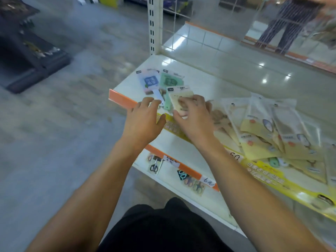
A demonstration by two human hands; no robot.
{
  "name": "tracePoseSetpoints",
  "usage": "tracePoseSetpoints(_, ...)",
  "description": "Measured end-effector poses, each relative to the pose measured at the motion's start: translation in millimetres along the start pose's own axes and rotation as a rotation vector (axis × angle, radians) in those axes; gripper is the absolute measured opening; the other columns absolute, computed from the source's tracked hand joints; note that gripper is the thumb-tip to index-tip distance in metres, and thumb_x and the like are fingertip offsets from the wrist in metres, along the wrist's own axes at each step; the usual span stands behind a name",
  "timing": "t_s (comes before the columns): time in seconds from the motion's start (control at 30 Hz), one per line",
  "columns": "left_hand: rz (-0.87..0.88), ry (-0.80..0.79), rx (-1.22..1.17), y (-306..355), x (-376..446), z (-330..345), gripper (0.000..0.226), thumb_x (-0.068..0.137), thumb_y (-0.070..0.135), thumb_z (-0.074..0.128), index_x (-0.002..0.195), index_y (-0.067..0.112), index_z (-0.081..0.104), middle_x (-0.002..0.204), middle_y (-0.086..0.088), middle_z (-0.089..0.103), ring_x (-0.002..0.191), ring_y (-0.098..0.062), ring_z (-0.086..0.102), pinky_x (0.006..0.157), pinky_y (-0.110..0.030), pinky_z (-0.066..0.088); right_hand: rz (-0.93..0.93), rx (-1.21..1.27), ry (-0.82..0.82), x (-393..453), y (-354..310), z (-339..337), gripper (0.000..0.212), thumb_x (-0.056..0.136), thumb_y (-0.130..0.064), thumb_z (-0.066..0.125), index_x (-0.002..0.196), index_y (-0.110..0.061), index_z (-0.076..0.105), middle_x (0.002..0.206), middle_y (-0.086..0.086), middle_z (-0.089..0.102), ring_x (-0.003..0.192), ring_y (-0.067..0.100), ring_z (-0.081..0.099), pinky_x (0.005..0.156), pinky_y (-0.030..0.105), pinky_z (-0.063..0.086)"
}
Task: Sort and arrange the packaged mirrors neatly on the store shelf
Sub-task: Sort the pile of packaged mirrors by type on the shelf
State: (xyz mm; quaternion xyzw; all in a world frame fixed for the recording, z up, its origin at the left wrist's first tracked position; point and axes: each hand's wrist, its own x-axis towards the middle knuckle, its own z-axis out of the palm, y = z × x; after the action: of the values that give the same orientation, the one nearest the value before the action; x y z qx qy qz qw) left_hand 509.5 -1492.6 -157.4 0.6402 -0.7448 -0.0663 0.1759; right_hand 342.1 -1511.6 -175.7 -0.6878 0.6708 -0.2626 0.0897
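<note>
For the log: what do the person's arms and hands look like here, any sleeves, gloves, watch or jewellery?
Both forearms are bare up to the frame edge, with no sleeves in view. The left hand and right hand wear no gloves; no watch, bracelet or ring is visible, though motion blur softens the fingers. Black clothing shows below the arms.

I see three packaged hand mirrors, blue (pixel 149 81), green (pixel 170 81) and cream (pixel 180 96), lying flat and overlapping at the shelf (pixel 209 79) corner; a jumbled cream pile (pixel 269 131) lies right.
</note>
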Motion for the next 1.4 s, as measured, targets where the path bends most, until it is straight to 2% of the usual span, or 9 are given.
tracePoseSetpoints(0.23,-0.086,0.018,0.035,-19.2,-3.1,-6.1,0.047,0.093,0.039,0.051,0.134,0.018,0.048,0.139,-0.006,0.047,0.122,-0.03,0.049,0.092,-0.045,0.041,-0.075,0.015,-0.034,11.1,-17.9,14.5,0.046,0.084,-0.051,0.061,0.125,-0.031,0.062,0.13,0.002,0.048,0.113,0.032,0.04,0.1,0.039,0.04)
tracePoseSetpoints(0.37,-0.131,0.035,0.041,-22.3,1.4,-8.1,0.047,0.091,0.039,0.054,0.133,0.018,0.05,0.137,-0.007,0.049,0.119,-0.031,0.052,0.089,-0.045,0.042,-0.123,0.021,-0.065,27.2,-22.0,20.5,0.046,0.084,-0.051,0.062,0.126,-0.031,0.061,0.129,0.0,0.048,0.112,0.031,0.041,0.096,0.039,0.042)
tracePoseSetpoints(0.63,-0.238,0.088,0.093,-32.1,26.1,-15.1,0.044,0.091,0.038,0.054,0.13,0.017,0.051,0.135,-0.006,0.05,0.114,-0.032,0.054,0.086,-0.043,0.042,-0.243,0.108,-0.077,71.0,-34.2,32.7,0.043,0.082,-0.044,0.067,0.122,-0.028,0.064,0.126,0.002,0.05,0.113,0.032,0.042,0.1,0.035,0.036)
tracePoseSetpoints(0.97,-0.302,0.141,0.055,-57.9,41.5,-28.0,0.045,0.091,0.037,0.053,0.131,0.017,0.05,0.136,-0.005,0.049,0.117,-0.03,0.052,0.089,-0.042,0.039,-0.303,0.11,-0.095,103.8,-57.7,61.8,0.041,0.078,-0.045,0.069,0.116,-0.028,0.068,0.123,0.001,0.053,0.105,0.031,0.044,0.096,0.036,0.039)
tracePoseSetpoints(1.23,-0.286,0.102,0.013,-99.2,65.2,-35.0,0.042,0.092,0.037,0.053,0.131,0.02,0.05,0.136,-0.002,0.048,0.12,-0.028,0.049,0.091,-0.041,0.037,-0.28,0.004,-0.208,117.7,-81.2,91.0,0.044,0.08,-0.047,0.067,0.119,-0.028,0.065,0.129,0.001,0.049,0.116,0.031,0.039,0.1,0.04,0.038)
tracePoseSetpoints(1.4,-0.236,0.071,-0.036,-122.0,81.2,-32.9,0.039,0.092,0.037,0.051,0.128,0.022,0.05,0.135,0.0,0.046,0.118,-0.027,0.049,0.093,-0.04,0.036,-0.256,-0.075,-0.246,117.7,-81.9,100.2,0.049,0.079,-0.053,0.067,0.124,-0.033,0.061,0.134,-0.003,0.047,0.124,0.025,0.036,0.104,0.041,0.036)
